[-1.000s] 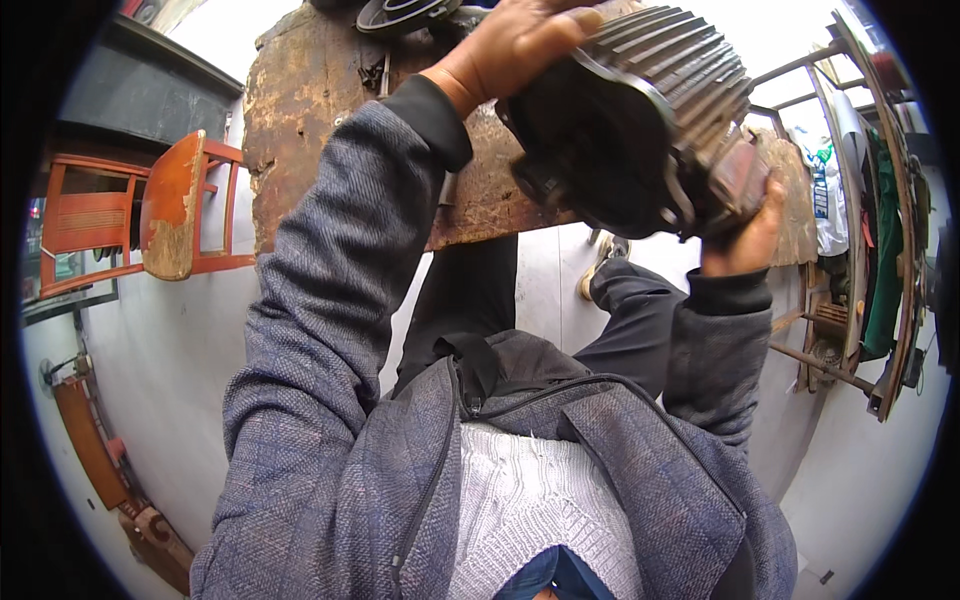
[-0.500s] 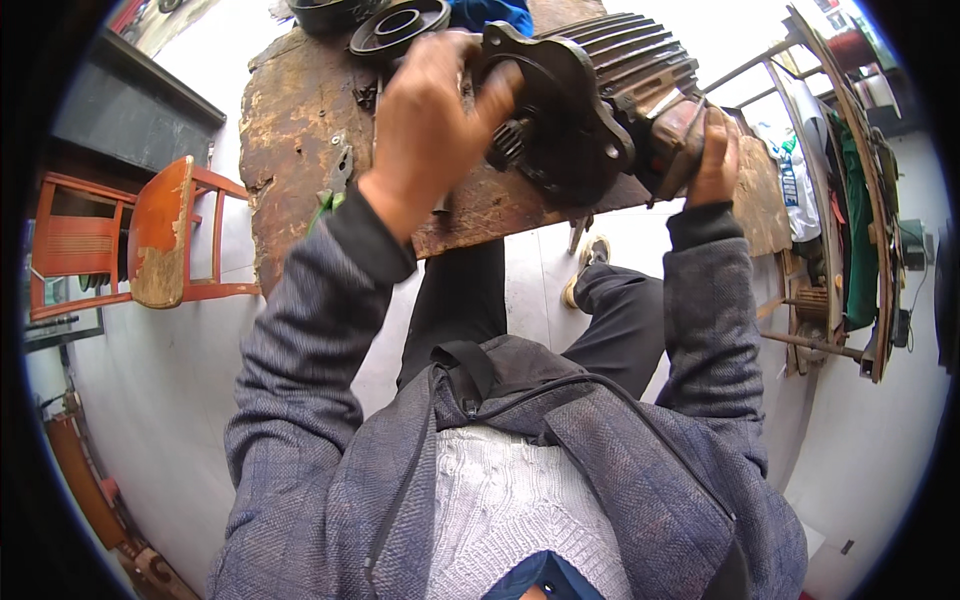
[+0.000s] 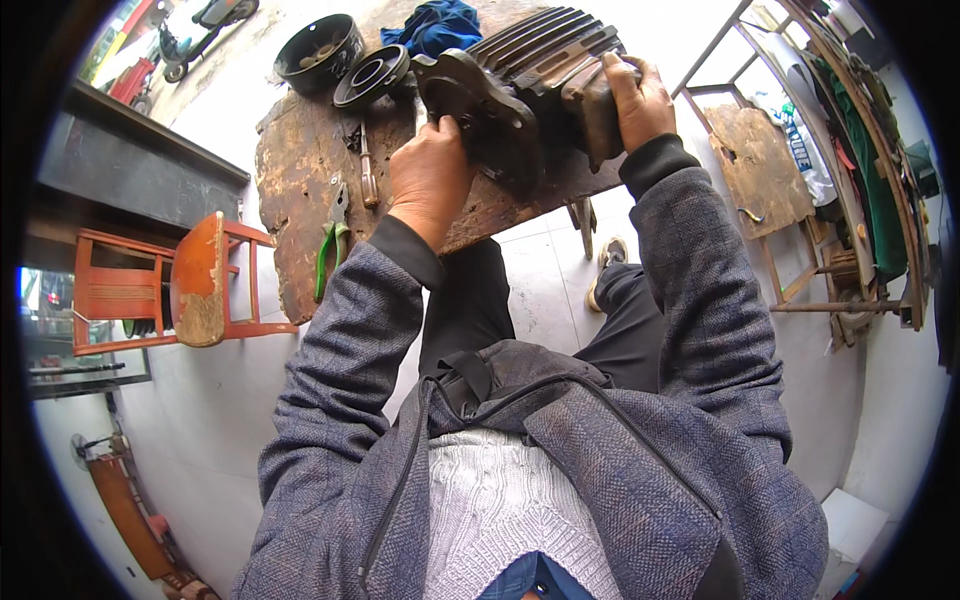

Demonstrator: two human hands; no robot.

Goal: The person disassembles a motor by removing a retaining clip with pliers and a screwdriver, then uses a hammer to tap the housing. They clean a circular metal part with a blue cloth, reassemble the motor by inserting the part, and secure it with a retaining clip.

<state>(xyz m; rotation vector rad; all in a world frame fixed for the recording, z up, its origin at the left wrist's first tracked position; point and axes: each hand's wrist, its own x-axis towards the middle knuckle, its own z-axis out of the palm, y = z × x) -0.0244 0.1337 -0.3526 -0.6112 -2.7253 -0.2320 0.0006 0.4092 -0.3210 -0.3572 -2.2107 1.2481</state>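
A dark, greasy electric motor (image 3: 545, 65) with a finned housing rests on the worn wooden table. Its flanged end (image 3: 480, 105) faces left and toward me. My left hand (image 3: 430, 175) is closed at the near side of that flange, with the fingertips partly hidden behind it. On the motor's right side, my right hand (image 3: 642, 100) grips the boxy terminal housing (image 3: 597, 115), thumb on top. A screwdriver (image 3: 368, 170) lies just left of my left hand, and green-handled pliers (image 3: 330, 245) lie closer to me.
On the table (image 3: 290, 190) behind the tools stand a black round bowl (image 3: 320, 55) with things inside, a ringed black part (image 3: 372, 78) and a blue cloth (image 3: 440, 28). A wooden chair (image 3: 200, 280) stands left; a metal rack (image 3: 830, 130) stands right.
My left hand has come down from the flange's upper edge to its near side. My right hand stays on the terminal housing. The view has shifted, showing more of the table and tools.
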